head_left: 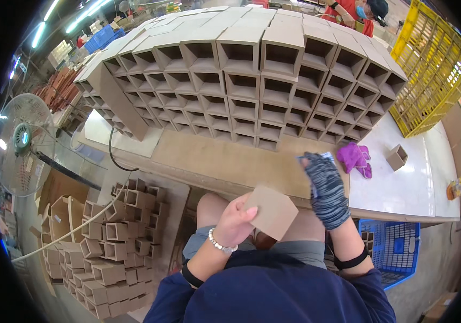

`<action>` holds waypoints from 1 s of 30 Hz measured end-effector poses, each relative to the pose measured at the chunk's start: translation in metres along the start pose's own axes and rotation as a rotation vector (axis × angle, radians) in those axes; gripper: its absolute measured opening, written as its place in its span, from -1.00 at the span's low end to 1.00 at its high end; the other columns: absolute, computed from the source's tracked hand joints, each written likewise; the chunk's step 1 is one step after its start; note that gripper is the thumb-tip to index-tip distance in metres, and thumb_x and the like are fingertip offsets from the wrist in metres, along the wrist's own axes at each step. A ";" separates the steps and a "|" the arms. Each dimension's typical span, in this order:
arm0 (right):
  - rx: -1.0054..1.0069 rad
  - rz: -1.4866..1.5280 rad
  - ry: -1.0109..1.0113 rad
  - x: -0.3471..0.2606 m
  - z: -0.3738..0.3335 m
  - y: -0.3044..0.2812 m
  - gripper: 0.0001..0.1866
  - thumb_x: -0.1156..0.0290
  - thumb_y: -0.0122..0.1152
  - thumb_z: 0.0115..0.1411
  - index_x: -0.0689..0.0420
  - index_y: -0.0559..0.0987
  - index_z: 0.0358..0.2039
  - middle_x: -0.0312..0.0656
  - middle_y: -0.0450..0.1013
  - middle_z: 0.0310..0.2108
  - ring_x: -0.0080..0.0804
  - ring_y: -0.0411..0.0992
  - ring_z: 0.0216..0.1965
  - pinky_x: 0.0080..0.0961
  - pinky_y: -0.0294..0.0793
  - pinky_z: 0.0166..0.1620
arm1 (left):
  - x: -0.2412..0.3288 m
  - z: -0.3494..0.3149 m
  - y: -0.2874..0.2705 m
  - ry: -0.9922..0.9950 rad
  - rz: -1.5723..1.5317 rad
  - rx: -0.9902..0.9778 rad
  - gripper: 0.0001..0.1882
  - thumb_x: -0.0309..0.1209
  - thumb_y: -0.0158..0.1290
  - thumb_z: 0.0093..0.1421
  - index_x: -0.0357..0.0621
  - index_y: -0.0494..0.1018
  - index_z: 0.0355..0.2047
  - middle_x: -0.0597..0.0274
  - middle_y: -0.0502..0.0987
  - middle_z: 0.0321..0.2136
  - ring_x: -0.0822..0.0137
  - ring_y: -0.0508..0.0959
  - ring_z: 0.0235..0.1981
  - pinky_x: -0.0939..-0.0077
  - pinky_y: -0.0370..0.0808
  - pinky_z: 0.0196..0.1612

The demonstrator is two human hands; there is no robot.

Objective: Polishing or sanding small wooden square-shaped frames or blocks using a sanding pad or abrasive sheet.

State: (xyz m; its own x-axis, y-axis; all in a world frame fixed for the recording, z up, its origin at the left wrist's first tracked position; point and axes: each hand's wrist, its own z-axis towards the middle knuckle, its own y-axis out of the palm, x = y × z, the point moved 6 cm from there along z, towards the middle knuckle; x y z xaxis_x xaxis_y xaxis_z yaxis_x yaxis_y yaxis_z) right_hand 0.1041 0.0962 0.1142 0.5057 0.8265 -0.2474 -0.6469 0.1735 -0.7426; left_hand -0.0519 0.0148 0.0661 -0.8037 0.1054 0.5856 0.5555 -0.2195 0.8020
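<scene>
My left hand [232, 222], bare with a beaded bracelet at the wrist, grips a small brown cardboard box [271, 213] above my lap. The thumb presses on the box's near side. My right hand [327, 191] wears a dark grey striped fingerless glove. It is raised at the table's front edge, apart from the box, with its fingers curled. A pale bluish edge shows at those fingers, but what it belongs to is too small to tell. Beyond both hands, a big stack of open-ended brown boxes [244, 81] stands on the table [209, 161].
A purple cloth [352, 157], a lone brown box [397, 157] and a small bottle [458, 188] lie to the right. Yellow crate [429, 70] stands behind them; blue crate [394, 247] sits below. More boxes [107, 264] and a fan [23, 134] are left. A co-worker [357, 13] is across.
</scene>
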 end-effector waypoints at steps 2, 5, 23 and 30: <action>0.021 0.022 0.045 0.001 -0.004 -0.008 -0.42 0.69 -0.11 -0.13 0.12 0.37 0.01 -0.03 0.32 -0.02 -0.13 0.27 0.04 -0.30 0.15 0.14 | -0.001 -0.004 0.003 -0.026 0.054 -0.107 -0.57 -0.44 -0.02 0.12 -0.33 0.22 -0.01 0.18 0.38 -0.09 0.37 0.37 -0.04 0.44 0.28 0.01; 0.053 0.056 0.108 0.001 -0.004 -0.013 -0.36 0.76 -0.22 -0.16 0.14 0.34 0.03 -0.02 0.33 -0.03 -0.11 0.27 0.04 -0.32 0.11 0.16 | 0.000 -0.002 -0.002 -0.009 0.059 -0.087 -0.56 -0.51 0.05 0.07 -0.29 0.24 -0.02 0.18 0.38 -0.09 0.39 0.35 -0.02 0.44 0.28 0.03; -0.010 -0.019 0.036 -0.013 0.007 -0.001 -0.62 0.52 0.00 0.00 0.15 0.39 -0.10 -0.06 0.38 -0.15 -0.09 0.33 -0.09 -0.23 0.23 0.04 | 0.002 -0.004 -0.009 0.148 0.281 -0.062 -0.47 -0.66 0.12 -0.05 -0.22 0.25 -0.03 0.21 0.42 -0.11 0.41 0.40 -0.07 0.47 0.36 -0.02; -0.099 0.167 -0.233 -0.087 0.011 -0.016 -0.62 0.44 0.05 0.00 0.13 0.41 -0.10 -0.10 0.34 -0.09 -0.13 0.29 -0.04 -0.19 0.20 0.06 | 0.001 -0.004 -0.018 0.122 0.254 0.018 -0.48 -0.62 0.14 -0.06 -0.22 0.27 -0.04 0.18 0.40 -0.07 0.37 0.40 -0.06 0.42 0.32 0.00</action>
State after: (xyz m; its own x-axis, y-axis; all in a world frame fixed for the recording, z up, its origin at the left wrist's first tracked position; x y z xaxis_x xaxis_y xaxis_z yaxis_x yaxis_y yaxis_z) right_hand 0.0638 0.0272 0.1548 0.2452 0.9418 -0.2301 -0.6451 -0.0187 -0.7639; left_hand -0.0634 0.0155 0.0513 -0.6574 -0.0681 0.7505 0.7452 -0.2064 0.6341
